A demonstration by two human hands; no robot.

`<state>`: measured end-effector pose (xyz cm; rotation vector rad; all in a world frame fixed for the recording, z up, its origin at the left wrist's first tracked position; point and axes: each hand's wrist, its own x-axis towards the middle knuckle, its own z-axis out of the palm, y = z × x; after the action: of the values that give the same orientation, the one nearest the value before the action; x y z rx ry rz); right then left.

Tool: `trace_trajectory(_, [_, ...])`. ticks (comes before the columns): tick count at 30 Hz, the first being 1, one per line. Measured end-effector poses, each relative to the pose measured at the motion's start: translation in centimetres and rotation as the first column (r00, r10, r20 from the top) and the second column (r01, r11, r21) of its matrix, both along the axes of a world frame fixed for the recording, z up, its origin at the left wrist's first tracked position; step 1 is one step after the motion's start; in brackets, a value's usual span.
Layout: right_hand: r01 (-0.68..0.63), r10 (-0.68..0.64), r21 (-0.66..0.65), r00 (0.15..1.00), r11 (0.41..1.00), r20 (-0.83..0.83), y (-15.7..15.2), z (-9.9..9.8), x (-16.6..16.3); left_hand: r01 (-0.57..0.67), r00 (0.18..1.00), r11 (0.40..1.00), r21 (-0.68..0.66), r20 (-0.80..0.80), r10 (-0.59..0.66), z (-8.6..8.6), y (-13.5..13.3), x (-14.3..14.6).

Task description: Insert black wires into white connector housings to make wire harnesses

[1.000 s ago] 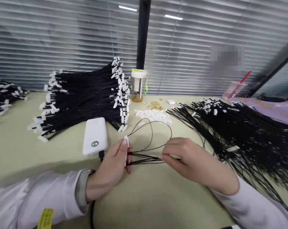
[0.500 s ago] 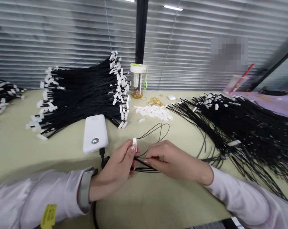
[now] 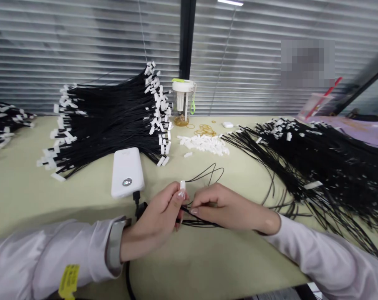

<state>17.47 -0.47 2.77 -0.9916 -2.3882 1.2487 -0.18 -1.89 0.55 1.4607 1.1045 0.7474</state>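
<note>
My left hand (image 3: pixel 164 216) is closed, its thumb pressing a small white connector (image 3: pixel 182 188) that stands upright at the fingertips. Thin black cables (image 3: pixel 201 224) run out from between its fingers toward the right; a loop of thin black wire (image 3: pixel 212 168) arches behind. Close beside it, my right hand (image 3: pixel 222 206) pinches a black cable between thumb and forefinger. The exact pinch point is partly hidden by the fingers. A heap of loose white connectors (image 3: pixel 204 144) lies on the table beyond both hands.
At the back left lies a large bundle of black cables (image 3: pixel 110 116) with white ends. A white power bank (image 3: pixel 127 173) sits left of my hands. More black cables (image 3: pixel 326 171) spread over the right side. A bottle (image 3: pixel 182 102) and rubber bands (image 3: pixel 205 130) stand near the blinds.
The whole view has shifted slightly. Both hands keep nearly the same pose, still holding the white connector and the black cable close together.
</note>
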Motion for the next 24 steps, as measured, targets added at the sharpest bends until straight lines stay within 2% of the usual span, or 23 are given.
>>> trace_trajectory(6, [0.006,-0.019,0.185,0.997,0.983,0.07,-0.2,0.1,0.0,-0.003,1.0,0.999,-0.033,0.019,0.004,-0.1,-0.1,0.0])
trace_trajectory(9, [-0.028,-0.024,0.365,0.99,0.931,0.137,-0.3,0.2,-0.4,0.0,0.999,0.998,-0.059,0.037,0.002,-0.1,0.0,0.0])
trace_trajectory(12, [-0.072,-0.113,0.629,0.962,0.774,0.249,-0.3,0.7,-0.1,-0.032,0.995,0.996,-0.082,0.088,0.039,-0.3,0.2,0.1])
trace_trajectory(14, [-0.067,-0.23,0.74,0.928,0.669,0.292,0.1,1.4,0.9,-0.074,0.987,0.992,-0.106,0.133,0.087,-0.3,0.4,0.2])
trace_trajectory(16, [0.07,-0.395,0.803,0.894,0.593,0.214,0.8,2.3,2.7,-0.097,0.979,0.988,-0.124,0.169,0.117,-0.3,0.5,0.3])
trace_trajectory(17, [0.207,-0.504,0.823,0.857,0.529,0.109,1.2,2.7,3.8,-0.101,0.976,0.986,-0.13,0.181,0.124,-0.3,0.6,0.3])
trace_trajectory(18, [0.365,-0.612,0.831,0.79,0.42,-0.038,1.7,3.1,4.9,-0.103,0.973,0.986,-0.134,0.19,0.127,-0.3,0.6,0.3])
trace_trajectory(20, [0.643,-0.702,0.733,0.627,0.222,-0.338,2.6,3.7,6.7,-0.105,0.97,0.984,-0.147,0.201,0.133,-0.2,0.7,0.3])
trace_trajectory(21, [0.764,-0.688,0.624,0.542,0.165,-0.482,2.9,3.9,7.3,-0.106,0.969,0.983,-0.153,0.204,0.137,-0.2,0.7,0.3])
trace_trajectory(22, [0.861,-0.648,0.483,0.461,0.161,-0.607,3.3,4.1,7.7,-0.104,0.969,0.982,-0.159,0.206,0.136,-0.3,0.6,0.3])
trace_trajectory(23, [0.924,-0.588,0.324,0.379,0.203,-0.715,3.5,4.3,7.9,-0.102,0.969,0.981,-0.165,0.205,0.135,-0.3,0.6,0.3])
trace_trajectory(24, [0.945,-0.516,0.175,0.299,0.275,-0.803,3.6,4.4,7.8,-0.099,0.97,0.981,-0.169,0.204,0.132,-0.3,0.6,0.3])
